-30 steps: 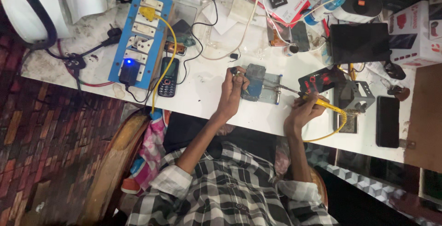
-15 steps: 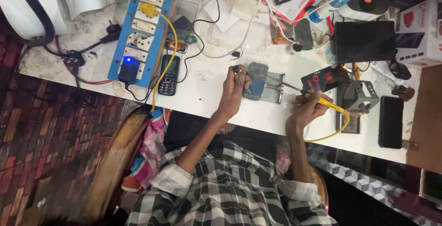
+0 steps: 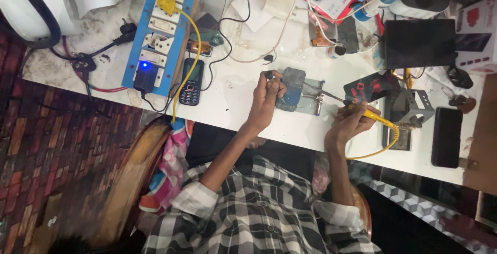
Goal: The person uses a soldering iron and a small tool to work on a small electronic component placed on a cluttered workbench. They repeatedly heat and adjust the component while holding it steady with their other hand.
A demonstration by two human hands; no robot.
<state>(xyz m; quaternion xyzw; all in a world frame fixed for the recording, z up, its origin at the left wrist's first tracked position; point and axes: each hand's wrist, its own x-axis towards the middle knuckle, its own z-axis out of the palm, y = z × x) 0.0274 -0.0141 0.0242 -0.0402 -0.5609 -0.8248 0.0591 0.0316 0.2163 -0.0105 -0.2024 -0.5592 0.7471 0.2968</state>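
Phone (image 3: pixel 296 89) clamped in a holder lies on the table (image 3: pixel 238 106) between both hands: left hand (image 3: pixel 265 98) pinches its near edge, right hand (image 3: pixel 351 122) grips a yellow soldering iron (image 3: pixel 362 111) aimed along it.

White worktable (image 3: pixel 243 111), red brick floor (image 3: pixel 62 145).

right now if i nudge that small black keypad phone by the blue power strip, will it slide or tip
The keypad phone lies flat on the white table, so it would likely slide, not tip. It looks small and probably light. The yellow cable passing its edge may drag along.
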